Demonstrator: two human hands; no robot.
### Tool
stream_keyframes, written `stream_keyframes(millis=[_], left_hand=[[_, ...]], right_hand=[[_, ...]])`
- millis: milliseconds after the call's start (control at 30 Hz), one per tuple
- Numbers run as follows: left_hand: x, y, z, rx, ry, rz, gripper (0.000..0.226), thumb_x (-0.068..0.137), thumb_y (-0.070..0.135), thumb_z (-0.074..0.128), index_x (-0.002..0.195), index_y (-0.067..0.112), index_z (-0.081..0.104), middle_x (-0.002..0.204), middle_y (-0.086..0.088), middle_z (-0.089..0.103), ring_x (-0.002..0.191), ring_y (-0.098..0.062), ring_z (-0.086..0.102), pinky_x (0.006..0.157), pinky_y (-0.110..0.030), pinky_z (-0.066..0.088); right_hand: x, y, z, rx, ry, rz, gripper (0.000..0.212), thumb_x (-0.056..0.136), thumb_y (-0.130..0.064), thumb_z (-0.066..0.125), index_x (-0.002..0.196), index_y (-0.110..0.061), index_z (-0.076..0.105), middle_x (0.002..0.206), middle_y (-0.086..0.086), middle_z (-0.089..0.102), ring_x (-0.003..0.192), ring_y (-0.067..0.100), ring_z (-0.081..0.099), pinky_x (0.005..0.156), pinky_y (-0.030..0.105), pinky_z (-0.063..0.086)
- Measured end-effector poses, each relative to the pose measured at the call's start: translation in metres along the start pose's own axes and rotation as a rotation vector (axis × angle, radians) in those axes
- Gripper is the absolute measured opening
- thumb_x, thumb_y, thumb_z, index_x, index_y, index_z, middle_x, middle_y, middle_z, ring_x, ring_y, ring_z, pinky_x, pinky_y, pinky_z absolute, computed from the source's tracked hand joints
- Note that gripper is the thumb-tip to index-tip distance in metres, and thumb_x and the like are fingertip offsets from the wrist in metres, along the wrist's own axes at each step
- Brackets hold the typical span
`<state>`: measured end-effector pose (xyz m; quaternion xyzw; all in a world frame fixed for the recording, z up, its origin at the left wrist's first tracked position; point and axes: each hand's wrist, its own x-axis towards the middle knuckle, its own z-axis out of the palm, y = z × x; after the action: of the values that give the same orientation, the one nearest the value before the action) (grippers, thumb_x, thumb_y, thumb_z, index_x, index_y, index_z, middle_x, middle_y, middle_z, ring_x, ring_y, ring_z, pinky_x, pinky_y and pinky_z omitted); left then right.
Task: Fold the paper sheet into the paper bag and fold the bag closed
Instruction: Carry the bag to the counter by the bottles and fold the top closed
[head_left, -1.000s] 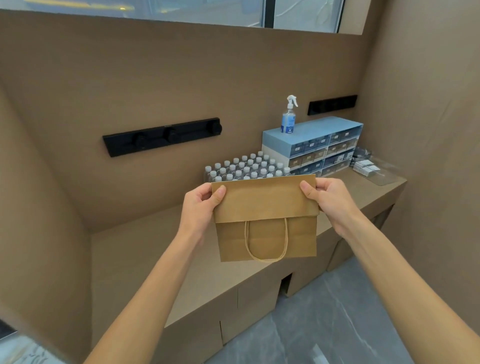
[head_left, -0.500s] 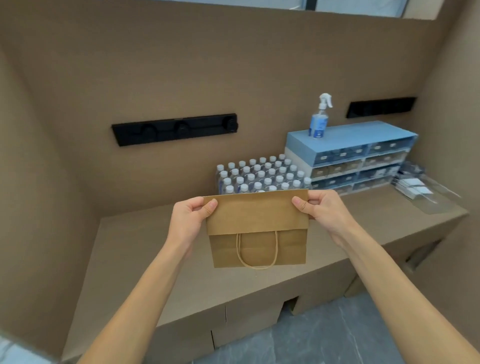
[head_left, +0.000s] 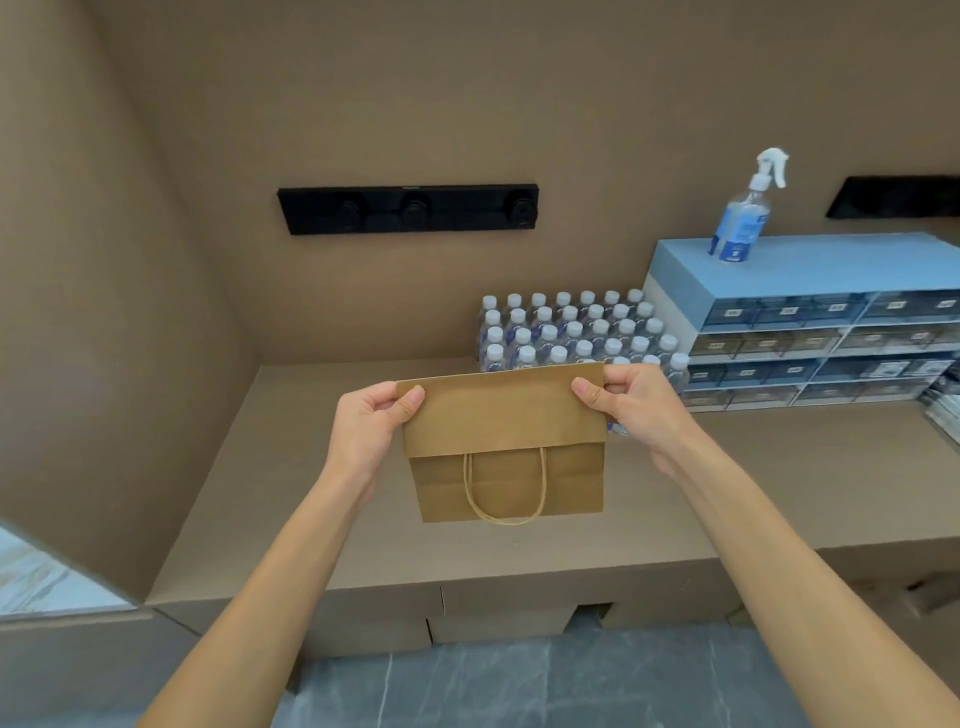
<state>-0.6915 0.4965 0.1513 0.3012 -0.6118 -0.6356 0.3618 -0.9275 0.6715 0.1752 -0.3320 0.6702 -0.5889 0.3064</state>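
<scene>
A brown paper bag (head_left: 506, 467) hangs in the air above the counter, its top folded down toward me as a flap and its twine handle (head_left: 504, 488) dangling below the flap. My left hand (head_left: 369, 431) pinches the folded top's left corner. My right hand (head_left: 634, 410) pinches the right corner. No paper sheet shows outside the bag; its inside is hidden.
The brown counter (head_left: 311, 519) runs under the bag. At the back stand several capped water bottles (head_left: 571, 327), then a blue drawer unit (head_left: 810, 312) with a spray bottle (head_left: 748, 213) on top. A black rail (head_left: 410, 208) hangs on the wall. Grey floor lies below.
The view has swung left and down, so the bag and both hands sit nearer the middle of the counter. Both hands keep the same pinch on the folded top.
</scene>
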Motion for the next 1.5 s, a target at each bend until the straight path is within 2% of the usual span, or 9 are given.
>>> stream_keyframes(millis=[133, 467, 667, 900, 1033, 1200, 1300, 1400, 1500], left_hand=[[0.021, -0.011, 0.008, 0.032, -0.012, 0.000, 0.026, 0.092, 0.012, 0.066, 0.071, 0.019, 0.078, 0.074, 0.009, 0.076, 0.071, -0.003, 0.066, 0.077, -0.021, 0.052], [0.082, -0.045, -0.009, 0.045, 0.000, -0.087, 0.013, 0.092, 0.013, 0.067, 0.088, 0.007, 0.078, 0.087, -0.001, 0.079, 0.080, -0.010, 0.069, 0.084, -0.027, 0.053], [0.113, -0.061, -0.042, 0.080, 0.011, -0.093, 0.013, 0.092, 0.011, 0.066, 0.088, 0.008, 0.078, 0.085, 0.001, 0.079, 0.076, -0.007, 0.069, 0.070, -0.011, 0.052], [0.134, -0.093, -0.067, 0.239, 0.034, -0.150, 0.010, 0.087, 0.009, 0.072, 0.080, 0.012, 0.077, 0.081, -0.003, 0.078, 0.076, -0.015, 0.066, 0.082, -0.033, 0.050], [0.137, -0.121, -0.064, 0.330, 0.036, -0.219, 0.021, 0.085, 0.003, 0.073, 0.072, 0.019, 0.075, 0.077, -0.005, 0.075, 0.076, -0.016, 0.065, 0.081, -0.031, 0.048], [0.132, -0.150, -0.051, 0.393, 0.073, -0.304, 0.025, 0.084, 0.000, 0.073, 0.069, 0.020, 0.073, 0.076, -0.005, 0.074, 0.073, -0.015, 0.062, 0.077, -0.029, 0.047], [0.128, -0.163, -0.045, 0.409, 0.082, -0.339, 0.022, 0.084, -0.003, 0.072, 0.071, 0.015, 0.072, 0.076, -0.007, 0.073, 0.074, -0.016, 0.061, 0.072, -0.022, 0.047], [0.127, -0.175, -0.040, 0.452, 0.099, -0.355, 0.021, 0.082, -0.005, 0.072, 0.071, 0.013, 0.072, 0.074, -0.006, 0.072, 0.072, -0.015, 0.061, 0.061, -0.005, 0.043], [0.124, -0.183, -0.038, 0.467, 0.090, -0.370, 0.026, 0.082, -0.007, 0.071, 0.068, 0.015, 0.072, 0.074, -0.005, 0.072, 0.072, -0.015, 0.062, 0.061, -0.004, 0.043]], right_hand=[[0.025, 0.010, -0.009, -0.001, -0.010, 0.029, 0.008, 0.090, -0.018, 0.073, 0.094, -0.020, 0.079, 0.091, -0.003, 0.081, 0.084, 0.010, 0.077, 0.066, 0.016, 0.057], [0.086, 0.035, 0.009, -0.017, -0.023, 0.100, 0.008, 0.090, -0.011, 0.072, 0.095, -0.013, 0.078, 0.088, 0.000, 0.082, 0.081, 0.011, 0.077, 0.066, 0.015, 0.057], [0.117, 0.046, 0.043, -0.058, -0.065, 0.127, 0.009, 0.090, -0.007, 0.071, 0.094, -0.012, 0.078, 0.086, 0.000, 0.081, 0.081, 0.011, 0.077, 0.067, 0.015, 0.058], [0.143, 0.082, 0.069, -0.191, -0.070, 0.180, 0.009, 0.090, -0.005, 0.071, 0.096, 0.000, 0.075, 0.091, 0.011, 0.080, 0.087, 0.021, 0.076, 0.087, 0.036, 0.059], [0.149, 0.114, 0.073, -0.270, -0.064, 0.215, 0.007, 0.088, -0.004, 0.073, 0.091, 0.001, 0.075, 0.091, 0.015, 0.079, 0.091, 0.030, 0.075, 0.094, 0.046, 0.057], [0.153, 0.156, 0.071, -0.408, -0.082, 0.259, 0.014, 0.085, -0.011, 0.078, 0.082, 0.002, 0.072, 0.088, 0.026, 0.075, 0.083, 0.039, 0.072, 0.087, 0.049, 0.056], [0.154, 0.175, 0.069, -0.474, -0.110, 0.266, 0.018, 0.083, -0.014, 0.079, 0.078, 0.001, 0.070, 0.089, 0.031, 0.072, 0.071, 0.025, 0.061, 0.084, 0.049, 0.054], [0.154, 0.187, 0.066, -0.519, -0.134, 0.257, 0.016, 0.083, -0.013, 0.079, 0.075, -0.002, 0.070, 0.080, 0.025, 0.072, 0.071, 0.019, 0.058, 0.079, 0.042, 0.054], [0.151, 0.193, 0.066, -0.620, -0.157, 0.222, 0.014, 0.083, -0.016, 0.079, 0.074, -0.007, 0.072, 0.065, 0.002, 0.061, 0.067, 0.015, 0.051, 0.068, 0.029, 0.046]])
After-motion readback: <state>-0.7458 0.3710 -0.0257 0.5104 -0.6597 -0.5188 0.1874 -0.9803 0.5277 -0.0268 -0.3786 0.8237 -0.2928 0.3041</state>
